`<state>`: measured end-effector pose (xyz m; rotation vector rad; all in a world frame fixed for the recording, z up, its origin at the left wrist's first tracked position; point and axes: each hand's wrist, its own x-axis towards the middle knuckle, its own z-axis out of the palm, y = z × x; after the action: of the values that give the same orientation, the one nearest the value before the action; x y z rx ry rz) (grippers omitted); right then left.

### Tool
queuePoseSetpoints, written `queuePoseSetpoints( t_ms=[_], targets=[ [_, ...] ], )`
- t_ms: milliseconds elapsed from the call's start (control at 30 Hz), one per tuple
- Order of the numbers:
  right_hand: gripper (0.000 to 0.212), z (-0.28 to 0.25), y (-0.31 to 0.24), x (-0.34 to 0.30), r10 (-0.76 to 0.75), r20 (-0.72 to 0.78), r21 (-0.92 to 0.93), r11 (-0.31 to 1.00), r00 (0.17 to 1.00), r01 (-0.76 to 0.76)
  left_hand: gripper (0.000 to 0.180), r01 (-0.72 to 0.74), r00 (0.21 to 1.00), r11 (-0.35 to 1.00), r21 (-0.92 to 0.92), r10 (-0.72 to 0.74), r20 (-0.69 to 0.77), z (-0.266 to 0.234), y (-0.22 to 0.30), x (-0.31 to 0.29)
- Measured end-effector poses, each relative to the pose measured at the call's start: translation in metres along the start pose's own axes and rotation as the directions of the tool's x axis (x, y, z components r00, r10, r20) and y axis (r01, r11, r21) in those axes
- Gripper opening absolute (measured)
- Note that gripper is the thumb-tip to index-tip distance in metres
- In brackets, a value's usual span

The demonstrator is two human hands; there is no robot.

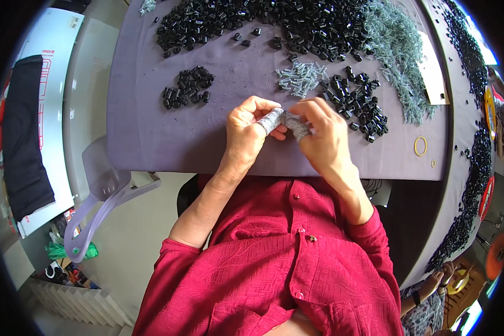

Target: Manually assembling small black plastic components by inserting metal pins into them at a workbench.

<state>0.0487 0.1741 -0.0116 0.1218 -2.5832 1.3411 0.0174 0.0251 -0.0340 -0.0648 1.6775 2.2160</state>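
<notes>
Over the front part of the cloth-covered table, my left hand and my right hand meet with fingertips pinched close together. Mottled grey wraps cover a digit on the left hand and one on the right. Whatever lies between the fingertips is too small and covered to make out; the right fingers are slightly blurred. Just beyond them is a little heap of silver screws. Small black plastic parts lie right of the screws, and a separate cluster of black parts sits to the left.
A large heap of black parts spans the far side, beside a long pile of screws. Yellow rubber bands lie at right. A lilac plastic chair stands left. Another person's hands show at lower right, by a second table.
</notes>
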Motion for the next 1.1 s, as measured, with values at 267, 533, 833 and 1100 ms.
queuePoseSetpoints(
  t_ms=[267,533,833,1100],
  targets=[
    [0.027,-0.032,0.024,0.013,-0.103,-0.040,-0.541,0.839,0.994,0.065,0.014,0.032,0.999,0.997,-0.072,-0.032,0.003,-0.001,0.003,0.003],
    [0.016,-0.025,0.020,0.014,-0.154,0.088,-0.603,0.778,0.984,0.176,0.014,0.026,1.000,0.998,-0.053,-0.025,0.018,-0.002,0.001,0.002],
    [0.038,-0.019,0.016,0.011,-0.198,0.158,-0.384,0.890,0.967,0.245,0.012,0.028,0.999,0.992,-0.125,-0.032,-0.032,0.000,0.002,0.001],
    [0.021,-0.002,0.012,0.003,0.333,0.078,0.632,0.712,0.940,-0.305,0.012,0.024,0.999,0.988,-0.152,-0.030,-0.037,0.000,0.002,0.000]
  ],
)
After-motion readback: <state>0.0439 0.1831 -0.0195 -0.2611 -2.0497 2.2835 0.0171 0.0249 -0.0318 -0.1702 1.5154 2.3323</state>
